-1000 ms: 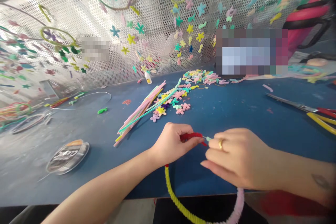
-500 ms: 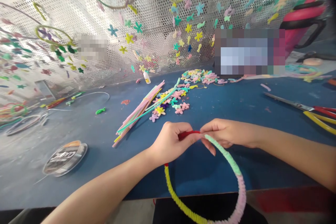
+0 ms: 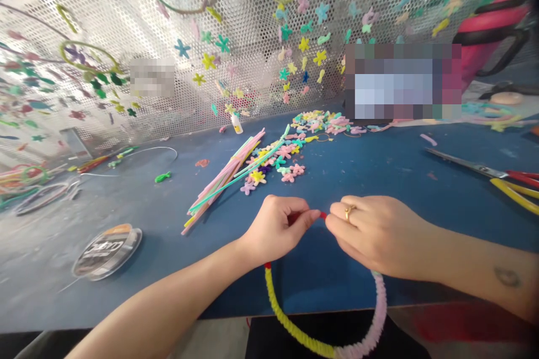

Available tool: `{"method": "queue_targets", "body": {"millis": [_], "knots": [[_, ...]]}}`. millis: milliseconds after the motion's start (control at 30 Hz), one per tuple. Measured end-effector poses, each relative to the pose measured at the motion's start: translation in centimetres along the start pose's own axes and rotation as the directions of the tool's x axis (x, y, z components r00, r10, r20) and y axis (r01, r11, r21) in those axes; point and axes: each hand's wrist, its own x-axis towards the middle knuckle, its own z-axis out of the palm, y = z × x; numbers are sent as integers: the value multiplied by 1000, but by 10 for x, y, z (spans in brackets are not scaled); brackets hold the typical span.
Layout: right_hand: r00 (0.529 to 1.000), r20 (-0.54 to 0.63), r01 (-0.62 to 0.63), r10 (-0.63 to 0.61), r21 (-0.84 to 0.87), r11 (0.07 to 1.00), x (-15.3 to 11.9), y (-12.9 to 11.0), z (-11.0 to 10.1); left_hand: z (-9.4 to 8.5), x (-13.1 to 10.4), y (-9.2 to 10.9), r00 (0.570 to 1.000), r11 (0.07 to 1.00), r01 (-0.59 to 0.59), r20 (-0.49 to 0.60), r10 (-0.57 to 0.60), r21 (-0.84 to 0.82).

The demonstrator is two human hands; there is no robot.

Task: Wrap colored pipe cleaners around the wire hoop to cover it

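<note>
Between my hands is a hoop wrapped in fuzzy pipe cleaner (image 3: 290,331), yellow at the lower left and lilac at the lower right. A short red stretch shows at its top, between my fingertips. My left hand (image 3: 280,230) is closed on the red part, thumb and forefinger pinched. My right hand (image 3: 374,230), with a ring on one finger, is closed at the other side of the red stretch, its back turned up. It hides the mint-green part of the hoop. The hoop's lower edge hangs past the table's front edge.
Beyond my hands lie a bundle of loose pipe cleaners (image 3: 227,179) and a pile of small fuzzy flowers (image 3: 286,151). Scissors (image 3: 484,170) lie at the right, a spool of clear line (image 3: 107,252) at the left. A small white bottle (image 3: 236,123) stands near the perforated metal panel (image 3: 244,28).
My right hand has rolled over so its back faces up, and now covers the mint-green part. The hoop's right side has shifted slightly left. My left hand keeps its pinch.
</note>
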Motion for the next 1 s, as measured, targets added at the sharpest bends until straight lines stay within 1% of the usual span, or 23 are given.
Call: {"method": "queue_targets", "body": {"millis": [33,100,167,233,300,333,400,433,467,500,533,600,667,700,733,767,800,867,933,1000], "knots": [[1000,-8,19,-20,-63,998,-1,-3,2,0,0,0,1000,1000,-4,-9,4,5],[1000,-6,16,-17,-155,988,-1,-10,4,1,-1,1,1000,1000,-17,-19,17,10],[1000,8,-5,6,-216,976,0,-16,5,1,-1,2,999,1000,-27,-24,27,12],[999,29,-30,38,-239,971,0,-20,4,1,-2,3,999,999,-30,-28,30,18],[997,40,-61,71,-198,978,1,-20,3,1,-3,3,999,999,-28,-28,28,25],[995,43,-77,85,-145,986,1,-19,2,1,-3,3,999,999,-28,-25,29,28],[993,56,-110,108,24,994,3,-11,-1,0,-3,2,999,999,-32,-16,33,29],[989,72,-134,125,135,982,4,-6,-4,0,-3,2,999,999,-35,-14,35,29],[984,99,-171,150,254,952,5,0,-6,-1,-2,1,999,999,-37,-13,37,27],[974,138,-220,180,378,899,7,6,-9,-1,-2,1,999,999,-37,-12,37,24],[958,191,-283,216,494,822,8,12,-10,-1,-2,1,999,999,-36,-11,36,21],[901,328,-433,282,670,603,11,23,-10,-2,-2,0,1000,1000,-29,-10,29,10],[835,458,-547,306,755,362,12,30,-5,-2,-2,0,1000,1000,-25,-11,25,1],[810,507,-579,295,773,260,12,32,-2,-3,-2,0,1000,1000,-25,-14,25,-2],[792,546,-599,272,781,177,13,32,2,-3,-2,0,999,1000,-27,-17,27,-3],[784,575,-610,232,784,115,13,32,6,-3,-2,0,999,1000,-30,-20,30,-5],[778,599,-620,187,781,75,13,30,9,-3,-2,1,999,999,-33,-21,32,-8],[767,631,-638,114,768,46,14,24,12,-3,-3,1,999,999,-34,-16,33,-18],[766,634,-642,107,762,84,15,19,11,-4,-3,2,999,999,-32,-2,32,-31],[775,610,-631,166,757,170,17,14,8,-3,-3,2,1000,999,-28,4,28,-45]]}}
